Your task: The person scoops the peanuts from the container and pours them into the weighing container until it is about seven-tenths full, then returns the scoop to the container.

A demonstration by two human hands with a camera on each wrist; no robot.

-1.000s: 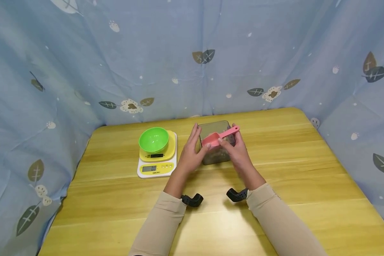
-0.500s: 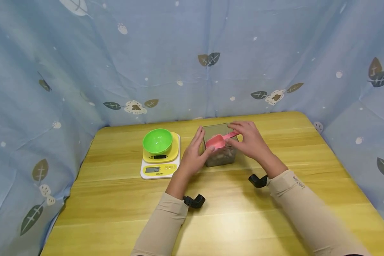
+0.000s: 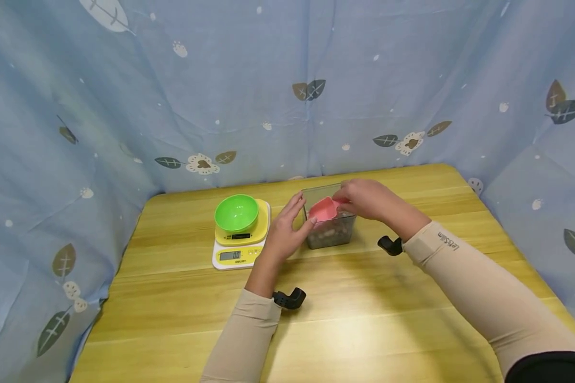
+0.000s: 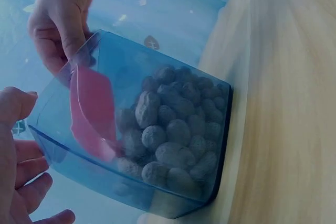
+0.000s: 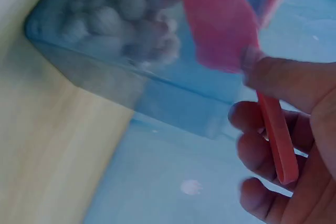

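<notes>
A clear grey plastic box (image 3: 329,238), bluish in the wrist views, stands on the table with peanuts in their shells (image 4: 176,129) in its lower part. My right hand (image 3: 369,201) comes over the box's right side and grips the handle of a pink scoop (image 3: 323,209). In the right wrist view my thumb presses the handle near the scoop's bowl, with the fingers behind it. The scoop is tilted down inside the box, its tip right at the peanuts (image 5: 126,14). My left hand (image 3: 287,230) is at the box's left side, fingers extended and thumb near the front rim.
Left of the box stands a yellow and white kitchen scale (image 3: 235,256), its display reading 0.0. A green bowl (image 3: 237,213) sits on its platform. A blue patterned curtain (image 3: 249,96) hangs behind and beside the wooden table (image 3: 345,330).
My right hand has shifted its grip along the scoop and swung up to the box's right side. The scoop has gone down into the box. The left hand stays beside the box.
</notes>
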